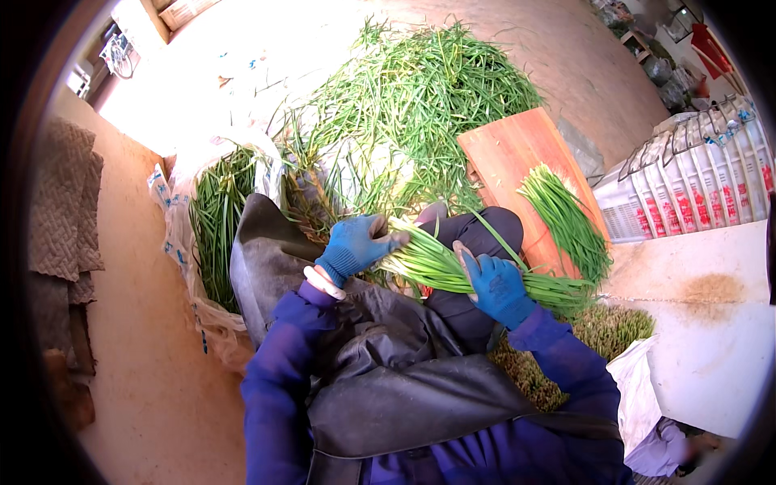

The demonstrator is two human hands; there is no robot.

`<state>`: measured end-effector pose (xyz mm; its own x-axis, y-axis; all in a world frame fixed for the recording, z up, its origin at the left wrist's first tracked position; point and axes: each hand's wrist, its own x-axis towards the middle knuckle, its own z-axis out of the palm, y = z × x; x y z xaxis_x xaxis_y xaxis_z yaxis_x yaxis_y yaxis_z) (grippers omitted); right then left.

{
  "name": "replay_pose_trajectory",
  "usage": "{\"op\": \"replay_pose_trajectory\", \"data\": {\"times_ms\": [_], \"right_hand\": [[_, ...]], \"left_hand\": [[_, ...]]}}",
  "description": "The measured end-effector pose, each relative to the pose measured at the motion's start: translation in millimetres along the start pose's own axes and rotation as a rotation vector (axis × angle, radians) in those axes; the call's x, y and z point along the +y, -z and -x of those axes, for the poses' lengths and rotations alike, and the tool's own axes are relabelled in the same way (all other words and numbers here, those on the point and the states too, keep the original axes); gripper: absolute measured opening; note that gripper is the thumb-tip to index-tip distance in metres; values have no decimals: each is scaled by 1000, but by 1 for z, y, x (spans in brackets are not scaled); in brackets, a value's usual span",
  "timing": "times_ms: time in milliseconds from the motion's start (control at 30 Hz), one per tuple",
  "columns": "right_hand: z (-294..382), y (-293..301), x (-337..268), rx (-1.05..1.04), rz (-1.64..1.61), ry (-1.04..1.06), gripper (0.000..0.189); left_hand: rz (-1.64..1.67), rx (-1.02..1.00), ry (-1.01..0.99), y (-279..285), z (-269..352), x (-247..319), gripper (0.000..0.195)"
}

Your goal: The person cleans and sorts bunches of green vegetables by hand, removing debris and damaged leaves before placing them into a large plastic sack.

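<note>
My left hand (357, 244), in a blue glove, is closed around the pale stem ends of a bunch of long green leafy stalks (427, 264), which look like garlic chives. My right hand (498, 285), gloved the same way, grips the bunch further along its green leaves. The bunch lies across my lap, its leaf tips pointing right. One stalk (498, 233) sticks out above the others near my right thumb. Just beyond my right hand, a gathered bundle of chives (567, 221) rests on an orange-brown wooden board (506, 151).
A large loose heap of chives (424, 91) covers the floor ahead. To the left stands a plastic bag (182, 242) holding more chives (221, 224). A white plastic crate (685, 182) is at right. Tightly packed stalk ends (612, 330) show beneath my right forearm.
</note>
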<state>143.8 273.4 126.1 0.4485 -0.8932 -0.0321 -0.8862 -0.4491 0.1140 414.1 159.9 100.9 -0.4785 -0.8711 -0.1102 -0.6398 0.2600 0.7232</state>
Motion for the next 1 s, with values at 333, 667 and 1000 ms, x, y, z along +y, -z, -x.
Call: {"op": "replay_pose_trajectory", "data": {"times_ms": [333,667,1000], "right_hand": [[4,-15,3,-55,-26,2,94],[11,-10,23,-104,-448,-217,91],[2,-5,16,41,-681,-283,85]], "left_hand": [[-38,197,-87,-31,-1,-6,29],[-693,387,281,68,-6,-141,21],[966,-207,379,-34,1,9,25]]}}
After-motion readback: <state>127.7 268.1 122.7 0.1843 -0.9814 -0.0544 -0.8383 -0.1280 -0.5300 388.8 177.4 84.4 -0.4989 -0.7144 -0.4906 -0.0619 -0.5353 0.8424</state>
